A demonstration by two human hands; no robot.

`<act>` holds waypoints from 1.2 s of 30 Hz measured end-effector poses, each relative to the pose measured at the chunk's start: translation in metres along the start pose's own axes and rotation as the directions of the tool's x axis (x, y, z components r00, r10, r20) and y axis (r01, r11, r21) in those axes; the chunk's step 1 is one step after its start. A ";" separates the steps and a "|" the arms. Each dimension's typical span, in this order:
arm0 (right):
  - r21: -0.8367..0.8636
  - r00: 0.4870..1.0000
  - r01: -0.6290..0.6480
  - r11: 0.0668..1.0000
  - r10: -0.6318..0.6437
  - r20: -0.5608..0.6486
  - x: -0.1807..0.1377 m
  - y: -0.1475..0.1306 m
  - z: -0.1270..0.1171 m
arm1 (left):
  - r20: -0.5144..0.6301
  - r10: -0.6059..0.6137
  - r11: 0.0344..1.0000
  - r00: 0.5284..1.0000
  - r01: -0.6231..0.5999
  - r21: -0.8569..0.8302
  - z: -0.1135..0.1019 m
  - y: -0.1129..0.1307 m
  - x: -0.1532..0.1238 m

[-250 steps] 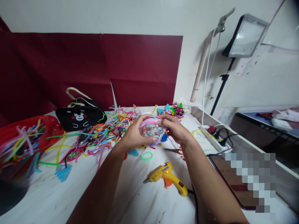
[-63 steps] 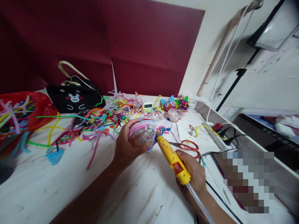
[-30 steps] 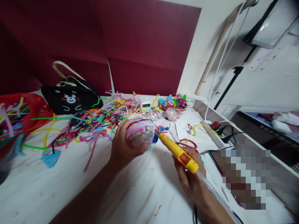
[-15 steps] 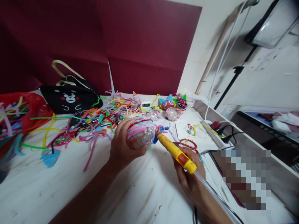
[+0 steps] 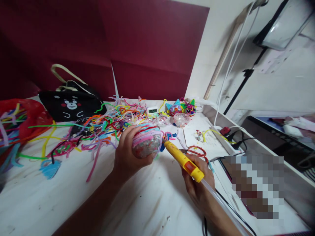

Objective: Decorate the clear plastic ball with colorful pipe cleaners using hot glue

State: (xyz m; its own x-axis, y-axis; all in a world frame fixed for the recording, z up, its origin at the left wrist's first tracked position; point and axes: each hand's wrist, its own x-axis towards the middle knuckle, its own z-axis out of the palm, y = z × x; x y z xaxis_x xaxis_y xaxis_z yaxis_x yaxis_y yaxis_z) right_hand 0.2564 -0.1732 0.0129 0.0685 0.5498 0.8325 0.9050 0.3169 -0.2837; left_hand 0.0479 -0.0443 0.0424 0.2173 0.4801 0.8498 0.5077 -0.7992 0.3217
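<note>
My left hand (image 5: 126, 150) is wrapped round a clear plastic ball (image 5: 146, 146), partly covered with pink, light blue and red pipe cleaners. Its fingers reach over the back, so part of the ball is hidden. In my right hand (image 5: 199, 180) is a yellow hot glue gun (image 5: 183, 160), with a long clear glue stick (image 5: 221, 200) coming out of its rear. The gun's nozzle is at the ball's right edge, by a lilac pipe cleaner; whether it touches cannot be made out. Orange-handled scissors (image 5: 197, 151) lie just beyond my right hand.
Loose pipe cleaners (image 5: 98, 131) spread over the table's left and back, near a black bag (image 5: 71, 105) and a red plastic bag (image 5: 36, 113). A small digital clock (image 5: 152, 110), clear balls (image 5: 181, 120) and decorated figures (image 5: 174, 107) stand behind. At right are a power strip (image 5: 227, 141) and cables.
The whole view has shifted slightly, moving everything a little to the left. Both hands keep their grips, and the glue gun's nozzle stays at the ball's right edge.
</note>
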 end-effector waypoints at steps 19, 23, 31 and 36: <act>0.008 0.999 0.001 1.000 -0.001 0.042 0.001 -0.003 -0.005 | -0.008 0.004 1.000 1.000 -0.005 -0.026 0.001 0.002 0.001; 0.042 0.998 -0.024 0.999 0.022 0.052 0.002 -0.004 -0.005 | 0.000 -0.006 0.999 1.000 0.006 -0.045 0.001 0.002 0.001; 0.150 0.993 -0.115 0.982 0.113 0.021 -0.005 -0.001 -0.004 | 0.070 -0.172 0.978 0.983 0.179 -0.104 -0.001 0.002 0.001; 0.361 0.923 -0.375 0.854 0.379 0.064 -0.008 -0.002 -0.003 | 0.138 -0.304 0.932 0.943 0.324 -0.162 -0.001 0.004 0.001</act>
State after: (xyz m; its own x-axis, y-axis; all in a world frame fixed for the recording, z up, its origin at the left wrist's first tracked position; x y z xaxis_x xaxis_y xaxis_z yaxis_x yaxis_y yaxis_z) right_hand 0.2552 -0.1802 0.0084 0.3792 0.6770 0.6308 0.5953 0.3434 -0.7264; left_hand 0.0494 -0.0470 0.0450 0.1660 0.7453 0.6457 0.4082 -0.6480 0.6431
